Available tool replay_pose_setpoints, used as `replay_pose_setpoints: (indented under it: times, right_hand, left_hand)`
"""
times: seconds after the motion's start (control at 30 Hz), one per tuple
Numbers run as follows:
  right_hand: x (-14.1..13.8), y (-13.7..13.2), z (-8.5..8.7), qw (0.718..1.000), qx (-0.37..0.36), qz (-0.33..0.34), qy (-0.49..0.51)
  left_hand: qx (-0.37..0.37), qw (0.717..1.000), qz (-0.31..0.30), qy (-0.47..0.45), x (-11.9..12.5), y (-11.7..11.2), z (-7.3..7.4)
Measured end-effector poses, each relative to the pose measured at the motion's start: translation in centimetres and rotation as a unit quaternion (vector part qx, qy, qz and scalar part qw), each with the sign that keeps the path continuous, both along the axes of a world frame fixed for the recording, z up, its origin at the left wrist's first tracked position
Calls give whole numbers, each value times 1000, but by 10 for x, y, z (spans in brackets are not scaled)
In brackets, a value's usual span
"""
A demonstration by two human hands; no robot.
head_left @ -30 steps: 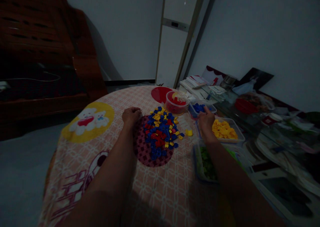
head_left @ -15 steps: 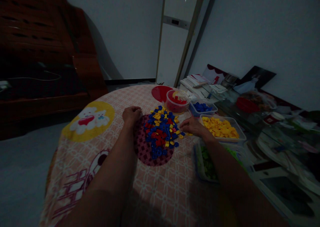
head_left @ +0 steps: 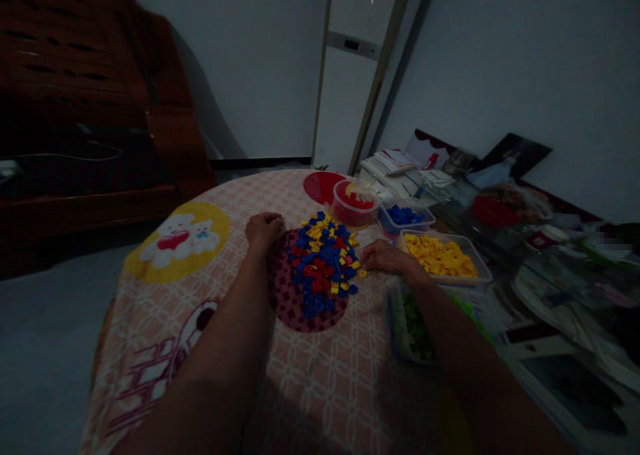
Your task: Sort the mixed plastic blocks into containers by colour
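A heap of small blue, yellow and red plastic building pieces (head_left: pixel 325 258) lies on the dark red round patch of the tablecloth (head_left: pixel 295 368). My left hand (head_left: pixel 264 230) rests on the cloth at the heap's left, its fingers curled together; whatever they may hold is hidden. At the heap's right edge is my right hand (head_left: pixel 385 257), fingertips drawn together beside the outer pieces. What is between them is too small and dark to make out. A small round yellow piece (head_left: pixel 363 273) lies just below those fingertips.
To the right stand a box of yellow pieces (head_left: pixel 440 256), a box of blue pieces (head_left: pixel 404 215), a round tub with red pieces (head_left: pixel 356 201) and a box of green pieces (head_left: pixel 417 325), partly under my right forearm. Beyond them is a cluttered glass table (head_left: pixel 450 205).
My right hand has shifted slightly, its fingertips closing in at the heap's right edge. A blue piece beside them no longer shows. My left hand has stayed almost still.
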State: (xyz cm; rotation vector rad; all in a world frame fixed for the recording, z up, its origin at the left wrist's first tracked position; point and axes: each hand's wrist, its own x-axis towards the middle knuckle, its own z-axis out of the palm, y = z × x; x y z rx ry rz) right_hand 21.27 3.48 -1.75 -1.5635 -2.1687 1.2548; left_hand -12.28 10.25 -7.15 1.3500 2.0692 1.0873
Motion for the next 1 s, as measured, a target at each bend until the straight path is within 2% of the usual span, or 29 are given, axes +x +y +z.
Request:
replay_pose_setpoints:
  times: [0.33,0.47,0.57,0.7,0.77,0.8,0.87,1.0]
  right_hand:
    - [-1,0,-3,999,42,-27,-4]
    - [-2,4,-4,988,97,-106,48]
    - [1,12,-4,952,174,-234,98]
    - [15,25,-4,858,266,-415,143]
    - [23,30,-3,819,301,-461,162]
    - [26,32,-3,813,308,-464,168]
    - [29,33,-4,816,307,-459,171]
    - [23,29,-6,848,254,-434,169]
  left_hand:
    - [6,1000,2,1,-1,1,-2]
    - [7,1000,-5,8,-1,1,-2]
    - [4,1000,-4,9,-1,0,0]
    - [5,1000,-2,15,0,-1,2]
    - [3,1000,-2,16,0,-1,2]
    - [1,1000,-2,14,0,-1,1]
    - [-1,1000,0,6,0,-1,1]
    - [-2,1000,2,6,0,-1,0]
